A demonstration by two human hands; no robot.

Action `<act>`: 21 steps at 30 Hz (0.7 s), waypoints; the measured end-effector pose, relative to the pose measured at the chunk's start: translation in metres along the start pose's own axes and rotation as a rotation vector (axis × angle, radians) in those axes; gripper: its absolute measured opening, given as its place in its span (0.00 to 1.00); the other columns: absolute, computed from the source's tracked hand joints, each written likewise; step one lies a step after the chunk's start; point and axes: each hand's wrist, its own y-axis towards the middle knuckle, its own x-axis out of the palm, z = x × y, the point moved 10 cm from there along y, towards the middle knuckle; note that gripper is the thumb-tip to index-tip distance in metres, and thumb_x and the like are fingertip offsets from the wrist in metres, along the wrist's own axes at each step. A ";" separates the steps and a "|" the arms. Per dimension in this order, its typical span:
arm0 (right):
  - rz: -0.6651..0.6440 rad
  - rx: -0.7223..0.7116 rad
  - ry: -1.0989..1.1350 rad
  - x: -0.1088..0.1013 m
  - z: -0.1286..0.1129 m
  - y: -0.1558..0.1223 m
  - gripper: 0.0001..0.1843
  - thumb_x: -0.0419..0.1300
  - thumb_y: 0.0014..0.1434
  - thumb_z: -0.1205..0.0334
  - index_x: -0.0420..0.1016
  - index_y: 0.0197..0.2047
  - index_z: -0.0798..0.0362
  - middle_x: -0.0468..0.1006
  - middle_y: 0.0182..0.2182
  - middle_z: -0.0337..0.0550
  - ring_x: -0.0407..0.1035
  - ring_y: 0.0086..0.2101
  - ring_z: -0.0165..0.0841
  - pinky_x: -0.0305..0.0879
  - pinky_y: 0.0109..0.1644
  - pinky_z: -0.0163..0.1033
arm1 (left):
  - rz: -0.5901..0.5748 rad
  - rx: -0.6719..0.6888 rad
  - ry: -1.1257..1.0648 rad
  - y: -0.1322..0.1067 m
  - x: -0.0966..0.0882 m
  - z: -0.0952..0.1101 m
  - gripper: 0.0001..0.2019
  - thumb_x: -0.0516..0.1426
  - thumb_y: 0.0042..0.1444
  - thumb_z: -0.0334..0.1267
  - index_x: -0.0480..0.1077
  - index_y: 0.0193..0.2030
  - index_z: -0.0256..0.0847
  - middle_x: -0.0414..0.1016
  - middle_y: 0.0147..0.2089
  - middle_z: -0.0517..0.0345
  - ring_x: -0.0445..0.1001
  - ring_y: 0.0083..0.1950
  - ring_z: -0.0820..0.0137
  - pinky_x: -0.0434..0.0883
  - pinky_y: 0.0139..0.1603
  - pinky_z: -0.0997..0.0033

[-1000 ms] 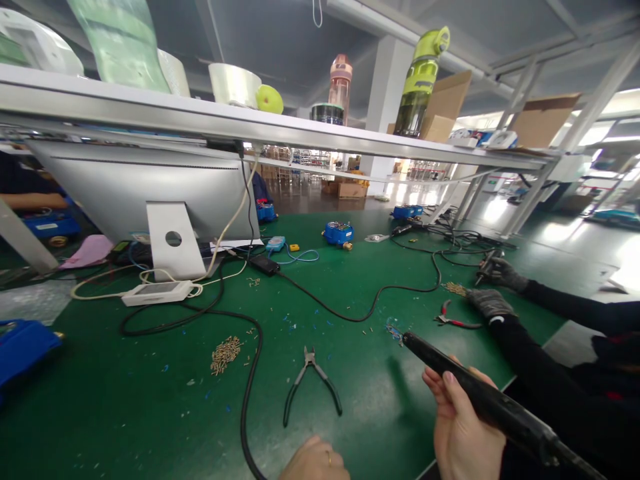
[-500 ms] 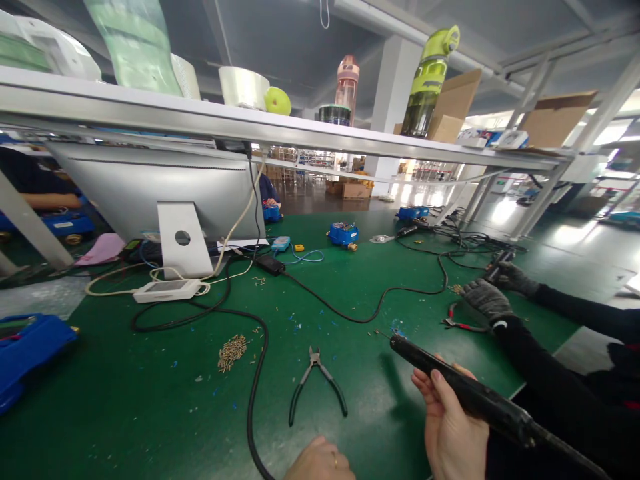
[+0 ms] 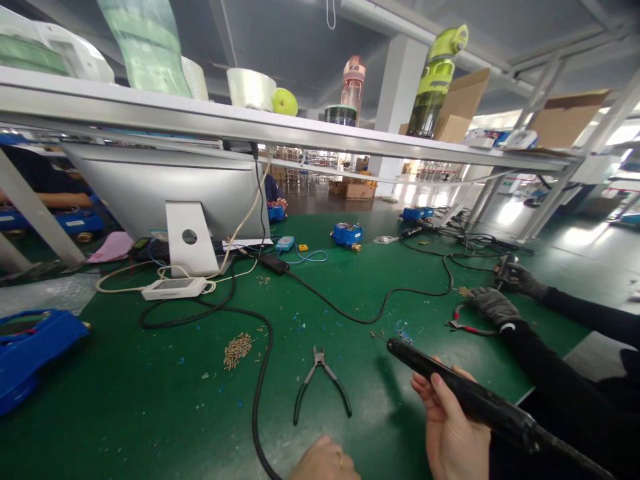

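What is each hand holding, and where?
Right hand grips the black tool mid-shaft. Left hand holds nothing visible, resting on the green table.

Monitor, pliers, bottles

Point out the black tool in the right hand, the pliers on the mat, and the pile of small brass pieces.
black tool (image 3: 465,393), head view, mid-barrel
pliers (image 3: 320,360), head view, pivot joint
brass pieces (image 3: 239,348), head view, pile centre
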 end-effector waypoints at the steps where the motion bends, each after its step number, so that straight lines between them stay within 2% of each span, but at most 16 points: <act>1: 0.000 0.003 0.001 0.000 0.001 0.000 0.24 0.71 0.41 0.66 0.71 0.42 0.50 0.76 0.37 0.37 0.75 0.26 0.32 0.76 0.33 0.34 | 0.002 -0.003 0.000 0.000 -0.001 0.000 0.20 0.61 0.53 0.47 0.60 0.19 0.38 0.70 0.21 0.68 0.60 0.25 0.77 0.49 0.28 0.69; 7: 0.012 0.013 0.010 -0.004 0.003 0.002 0.24 0.72 0.39 0.67 0.72 0.41 0.51 0.76 0.37 0.36 0.75 0.26 0.33 0.77 0.32 0.34 | -0.011 -0.008 -0.009 0.002 -0.002 0.000 0.21 0.61 0.53 0.48 0.60 0.19 0.38 0.70 0.21 0.69 0.61 0.24 0.77 0.50 0.28 0.70; 12: -0.015 0.016 0.027 0.004 -0.001 0.001 0.25 0.71 0.40 0.67 0.71 0.43 0.50 0.78 0.37 0.38 0.76 0.27 0.34 0.77 0.33 0.35 | -0.055 -0.016 -0.009 0.004 0.003 -0.001 0.20 0.63 0.50 0.46 0.60 0.19 0.38 0.70 0.21 0.68 0.60 0.24 0.77 0.49 0.27 0.69; 17: -0.079 0.047 0.053 0.029 -0.003 -0.005 0.25 0.71 0.41 0.68 0.70 0.43 0.48 0.79 0.35 0.37 0.76 0.27 0.33 0.76 0.34 0.35 | -0.128 -0.046 -0.028 0.009 0.013 -0.002 0.18 0.63 0.51 0.41 0.60 0.19 0.38 0.69 0.20 0.67 0.57 0.23 0.76 0.47 0.25 0.68; 19: -0.117 0.069 0.061 0.044 -0.001 -0.011 0.24 0.70 0.42 0.68 0.71 0.43 0.48 0.79 0.35 0.37 0.76 0.27 0.33 0.76 0.34 0.34 | -0.159 -0.076 -0.051 0.012 0.016 -0.005 0.18 0.62 0.52 0.38 0.60 0.18 0.38 0.67 0.19 0.67 0.56 0.21 0.76 0.49 0.25 0.69; 21: -0.167 0.105 0.070 0.061 0.005 -0.019 0.23 0.70 0.42 0.67 0.71 0.43 0.48 0.78 0.38 0.38 0.76 0.27 0.33 0.76 0.33 0.34 | -0.192 -0.090 -0.096 0.016 0.017 -0.005 0.16 0.60 0.54 0.39 0.62 0.19 0.38 0.66 0.19 0.67 0.57 0.21 0.76 0.53 0.25 0.72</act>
